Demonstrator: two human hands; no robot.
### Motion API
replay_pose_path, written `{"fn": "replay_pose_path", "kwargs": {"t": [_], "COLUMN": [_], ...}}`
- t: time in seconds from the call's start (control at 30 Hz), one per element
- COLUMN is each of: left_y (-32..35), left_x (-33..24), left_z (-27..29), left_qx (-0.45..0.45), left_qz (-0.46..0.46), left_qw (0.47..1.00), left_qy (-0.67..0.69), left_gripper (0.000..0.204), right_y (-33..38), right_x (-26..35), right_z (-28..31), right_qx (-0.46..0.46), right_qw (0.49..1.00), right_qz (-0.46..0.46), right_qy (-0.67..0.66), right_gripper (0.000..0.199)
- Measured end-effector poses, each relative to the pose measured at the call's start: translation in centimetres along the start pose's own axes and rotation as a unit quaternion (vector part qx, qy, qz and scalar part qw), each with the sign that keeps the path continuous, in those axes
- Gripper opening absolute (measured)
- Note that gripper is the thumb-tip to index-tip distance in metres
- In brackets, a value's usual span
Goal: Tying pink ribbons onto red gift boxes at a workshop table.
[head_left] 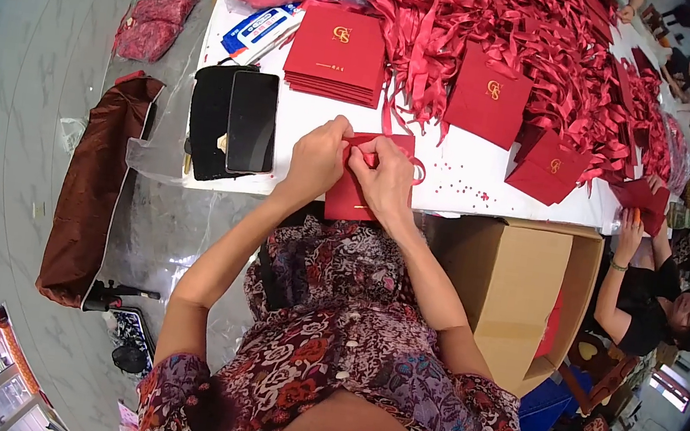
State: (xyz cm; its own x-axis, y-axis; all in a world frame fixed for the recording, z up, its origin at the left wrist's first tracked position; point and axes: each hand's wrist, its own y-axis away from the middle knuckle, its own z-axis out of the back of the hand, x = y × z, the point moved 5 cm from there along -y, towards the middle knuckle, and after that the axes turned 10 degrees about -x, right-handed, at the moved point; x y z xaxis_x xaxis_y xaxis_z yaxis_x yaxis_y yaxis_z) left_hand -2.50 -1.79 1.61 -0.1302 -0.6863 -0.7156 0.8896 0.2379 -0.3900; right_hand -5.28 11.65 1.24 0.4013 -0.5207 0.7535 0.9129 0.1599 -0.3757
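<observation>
I see the left hand (pixel 318 157) and right hand (pixel 385 175) close together over a red pouch (pixel 349 201), fingers bent inward at its upper part. Both touch it, but I cannot tell what, if anything, the fingertips are clamped on. The pouch sits at the near edge of the white table (pixel 452 196), its lower end reaching past that edge. Just beyond it I have a stack (pixel 337 47) of red pouches and a heap of ribbons (pixel 421 38). To the left, a phone (pixel 252 123) lies partly on a black bag (pixel 205 123); right, below the table, stands a carton (pixel 518 291).
</observation>
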Motion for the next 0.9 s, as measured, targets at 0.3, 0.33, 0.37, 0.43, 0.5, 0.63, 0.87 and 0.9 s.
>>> {"fn": "replay_pose_path", "kwargs": {"t": [0.3, 0.33, 0.37, 0.43, 0.5, 0.63, 0.87, 0.9], "left_y": [-0.5, -0.6, -0.7, -0.9, -1.3, -1.0, 0.6, 0.6], "left_x": [-0.1, 0.0, 0.0, -0.1, -0.6, -0.3, -2.0, -2.1], "left_z": [0.6, 0.6, 0.5, 0.3, 0.7, 1.0, 1.2, 1.2], "left_qx": [0.019, 0.023, 0.026, 0.038, 0.049, 0.073, 0.015, 0.016], "left_qz": [0.023, 0.033, 0.042, 0.044, 0.047, 0.088, -0.011, -0.011], "left_qw": [0.998, 0.997, 0.995, 0.994, 0.993, 0.990, 0.998, 0.998], "left_qy": [0.047, 0.066, 0.087, 0.093, 0.097, 0.079, 0.061, 0.061], "left_gripper": [0.009, 0.009, 0.010, 0.012, 0.014, 0.017, 0.012, 0.012], "right_y": [-0.3, -0.7, -1.0, -1.4, -1.8, -2.9, -4.7, -4.7], "right_x": [-0.2, 0.2, 0.6, 1.2, 1.9, 1.7, -0.5, -1.4], "right_z": [0.4, 0.6, 0.9, 1.6, 1.8, 3.3, 2.4, 1.8], "right_qx": [-0.005, 0.006, 0.017, 0.039, 0.102, 0.109, 0.223, 0.293], "right_qw": [1.000, 0.999, 0.998, 0.997, 0.992, 0.991, 0.974, 0.954], "right_qz": [0.006, 0.036, 0.065, 0.060, 0.071, -0.010, 0.024, -0.043], "right_qy": [-0.020, -0.006, 0.009, 0.005, 0.022, -0.078, 0.023, -0.039], "right_gripper": [0.018, 0.020, 0.022, 0.023, 0.019, 0.016, 0.018, 0.017]}}
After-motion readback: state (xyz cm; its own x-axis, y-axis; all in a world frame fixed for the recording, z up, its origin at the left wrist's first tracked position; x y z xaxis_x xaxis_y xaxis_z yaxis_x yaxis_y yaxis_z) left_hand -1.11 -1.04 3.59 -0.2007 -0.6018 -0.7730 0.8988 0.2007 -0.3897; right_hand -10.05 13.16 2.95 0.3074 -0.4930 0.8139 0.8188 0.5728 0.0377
